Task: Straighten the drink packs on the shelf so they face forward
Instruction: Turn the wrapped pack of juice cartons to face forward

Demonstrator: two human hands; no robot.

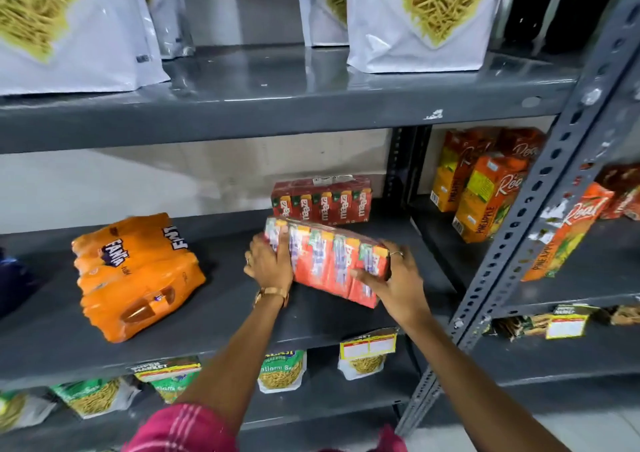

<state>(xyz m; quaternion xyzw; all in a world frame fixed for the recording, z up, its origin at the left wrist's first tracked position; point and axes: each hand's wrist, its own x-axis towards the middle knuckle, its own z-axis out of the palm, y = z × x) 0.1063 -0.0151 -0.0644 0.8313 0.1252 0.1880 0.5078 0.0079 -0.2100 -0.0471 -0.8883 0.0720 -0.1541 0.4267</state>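
Grey metal shelving fills the wall, its slotted upright post [540, 209] running down on the right. On the middle shelf [221, 313], a person holds a red shrink-wrapped pack of small juice cartons [329, 264] between both hands. The left hand [270, 264] presses flat against the pack's left end, fingers reaching up over the top corner; a watch [272, 294] sits on that wrist. The right hand [394, 278] clasps the pack's right end, thumb laid across the front face, a ring on one finger. The pack is tilted, its right end nearer the shelf's front edge than its left, so its printed face is turned at an angle rather than square to the front. Its print is blurred.

Just behind it, near the back of the same shelf, stands a second red pack of mango drink cartons [322, 199], upright and facing forward, apart from the held one. Well to the left lies an orange wrapped pack of soda bottles [135, 275], on its side and skewed, the bottle caps pointing toward the front.

Beyond the post, tall orange pineapple juice cartons [485, 195] stand on the neighbouring shelf. White snack bags [415, 15] stand on the shelf above, and smaller snack packets [280, 372] hang under the shelf's front edge below. Pink sleeves show at the bottom of the view.
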